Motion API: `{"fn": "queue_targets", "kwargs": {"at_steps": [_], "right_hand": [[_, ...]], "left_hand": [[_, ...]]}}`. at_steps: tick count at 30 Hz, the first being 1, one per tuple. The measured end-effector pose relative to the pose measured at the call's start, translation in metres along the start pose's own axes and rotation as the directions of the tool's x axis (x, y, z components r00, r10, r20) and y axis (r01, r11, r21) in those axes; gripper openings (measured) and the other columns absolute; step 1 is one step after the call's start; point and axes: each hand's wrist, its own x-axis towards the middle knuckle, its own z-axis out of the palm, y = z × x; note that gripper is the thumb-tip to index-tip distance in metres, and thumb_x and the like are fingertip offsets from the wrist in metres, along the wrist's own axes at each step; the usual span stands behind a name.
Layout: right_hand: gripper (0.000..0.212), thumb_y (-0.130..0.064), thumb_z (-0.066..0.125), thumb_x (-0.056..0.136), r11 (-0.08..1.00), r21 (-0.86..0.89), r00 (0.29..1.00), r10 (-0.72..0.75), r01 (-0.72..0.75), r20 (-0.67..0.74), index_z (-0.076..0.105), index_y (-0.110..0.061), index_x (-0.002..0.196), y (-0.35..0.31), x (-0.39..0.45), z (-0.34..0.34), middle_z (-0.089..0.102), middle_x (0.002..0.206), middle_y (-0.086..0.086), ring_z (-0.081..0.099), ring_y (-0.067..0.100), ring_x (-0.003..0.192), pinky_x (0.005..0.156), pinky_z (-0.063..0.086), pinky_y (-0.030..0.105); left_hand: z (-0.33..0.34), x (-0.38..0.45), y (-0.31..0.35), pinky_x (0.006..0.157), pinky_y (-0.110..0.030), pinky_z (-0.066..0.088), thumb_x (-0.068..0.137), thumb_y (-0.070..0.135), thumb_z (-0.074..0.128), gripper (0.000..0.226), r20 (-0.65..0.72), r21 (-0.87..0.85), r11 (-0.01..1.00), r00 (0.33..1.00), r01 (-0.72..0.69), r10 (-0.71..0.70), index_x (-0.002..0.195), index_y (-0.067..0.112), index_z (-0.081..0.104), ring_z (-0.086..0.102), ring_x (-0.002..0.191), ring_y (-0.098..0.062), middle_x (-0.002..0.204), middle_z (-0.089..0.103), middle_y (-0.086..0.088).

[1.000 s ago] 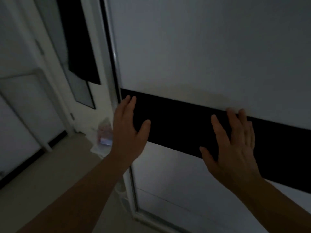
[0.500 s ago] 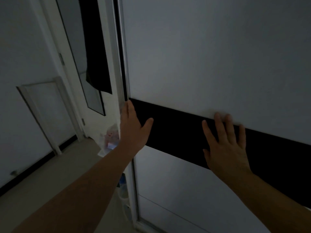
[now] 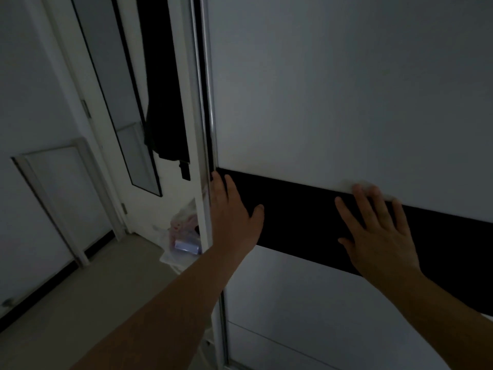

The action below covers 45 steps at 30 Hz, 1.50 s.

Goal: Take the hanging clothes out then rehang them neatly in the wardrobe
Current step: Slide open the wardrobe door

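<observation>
Wardrobe door (image 3: 346,89): smooth flat pale panel crossed by a matte black band (image 3: 301,209); metal-trimmed left edge.
Left hand (image 3: 234,217): flat, fingers straight, at the door's left edge on the band.
Right hand (image 3: 378,231): spread flat, pressing the band's upper edge.
Dark garment (image 3: 165,102): hangs left, beside a narrow mirror (image 3: 117,102).
Floor (image 3: 80,303): open bare stretch, lower left.

Pale floor (image 3: 88,297) with plastic bags (image 3: 181,236) beside the wardrobe frame (image 3: 200,129).

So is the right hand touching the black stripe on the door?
Touching. The head view shows the right hand laid flat on the black stripe, fingers spread, no gap visible.
</observation>
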Motion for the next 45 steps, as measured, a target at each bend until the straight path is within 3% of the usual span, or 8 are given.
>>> {"fn": "queue_targets", "kwargs": {"at_steps": [15,20,23,25,28,32,37,45], "right_hand": [[0.065,-0.051,-0.006,0.09,0.999,-0.045,0.999,0.031,-0.03,0.023,0.019,-0.023,0.143,0.027,-0.017,0.005,-0.023,0.154,0.001,-0.02,0.022,0.143,0.116,-0.007,0.042],[0.067,-0.044,0.03,0.081,0.995,-0.031,0.994,0.097,-0.096,0.043,0.019,-0.022,0.143,0.039,-0.03,0.002,-0.021,0.155,0.004,-0.022,0.022,0.142,0.115,-0.007,0.044],[0.07,-0.037,0.045,0.08,0.982,0.011,0.979,0.188,-0.189,0.082,0.02,-0.018,0.143,0.044,-0.04,-0.001,0.003,0.154,0.013,-0.024,0.021,0.141,0.115,0.0,0.047],[0.074,-0.034,0.051,0.079,0.963,0.054,0.961,0.256,-0.263,0.107,0.02,-0.016,0.143,0.048,-0.047,-0.004,0.007,0.153,0.014,-0.025,0.02,0.141,0.114,0.01,0.051],[0.08,-0.034,0.058,0.079,0.927,0.12,0.93,0.337,-0.354,0.145,0.016,-0.013,0.144,0.055,-0.059,-0.01,0.004,0.154,0.012,-0.026,0.019,0.141,0.111,0.015,0.05],[0.091,-0.031,0.067,0.078,0.874,0.144,0.873,0.423,-0.463,0.242,0.011,-0.01,0.146,0.068,-0.073,-0.017,-0.009,0.151,0.009,-0.011,0.024,0.141,0.111,0.018,0.046],[0.091,-0.031,0.06,0.085,0.774,0.237,0.794,0.493,-0.587,0.355,-0.004,-0.014,0.148,0.087,-0.084,-0.032,-0.029,0.148,0.0,-0.018,0.017,0.141,0.113,0.008,0.031],[0.097,-0.027,0.065,0.083,0.557,0.327,0.644,0.618,-0.763,0.451,-0.006,-0.02,0.148,0.132,-0.106,-0.041,-0.022,0.154,-0.008,0.014,0.022,0.144,0.104,0.037,0.032]], "left_hand": [[-0.001,0.009,0.007,0.114,-0.026,0.015,0.086,0.02,0.059,0.084,-0.04,-0.228,0.971,0.996,0.073,-0.084,0.15,0.011,0.005,0.018,0.143,-0.022,0.157,0.013,-0.009],[0.005,-0.002,0.013,0.109,-0.02,0.012,0.087,0.025,0.054,0.077,-0.006,-0.239,0.971,1.0,0.016,-0.018,0.15,0.012,0.01,0.019,0.143,-0.019,0.156,0.016,-0.006],[0.007,-0.011,0.019,0.112,-0.026,0.02,0.081,0.031,0.051,0.075,0.031,-0.312,0.95,0.999,-0.019,0.03,0.148,0.017,0.019,0.03,0.139,-0.017,0.152,0.029,-0.004],[0.01,-0.013,0.026,0.105,-0.028,0.039,0.08,0.027,0.055,0.063,0.049,-0.413,0.91,0.998,-0.023,0.047,0.14,0.022,0.033,0.05,0.122,-0.009,0.134,0.05,0.004],[0.014,-0.014,0.041,0.081,-0.008,0.043,0.086,0.014,0.061,0.049,0.041,-0.465,0.885,0.999,-0.008,0.031,0.129,0.026,0.041,0.057,0.09,0.011,0.104,0.055,0.023],[0.03,-0.011,0.061,0.08,-0.017,0.037,0.086,0.017,0.06,0.044,0.053,-0.365,0.929,0.994,-0.065,0.091,0.129,0.016,0.049,0.052,0.091,-0.008,0.107,0.045,0.008],[0.057,-0.013,0.08,0.068,-0.02,0.032,0.088,0.024,0.058,0.017,0.127,-0.307,0.944,0.978,-0.119,0.164,0.092,0.007,0.058,0.042,0.071,-0.008,0.095,0.043,0.0],[0.089,-0.033,0.133,0.082,-0.023,0.038,0.089,0.023,0.058,0.036,0.351,-0.499,0.867,0.909,-0.021,0.223,0.123,0.016,0.048,0.053,0.089,-0.012,0.087,0.053,0.011]]}}
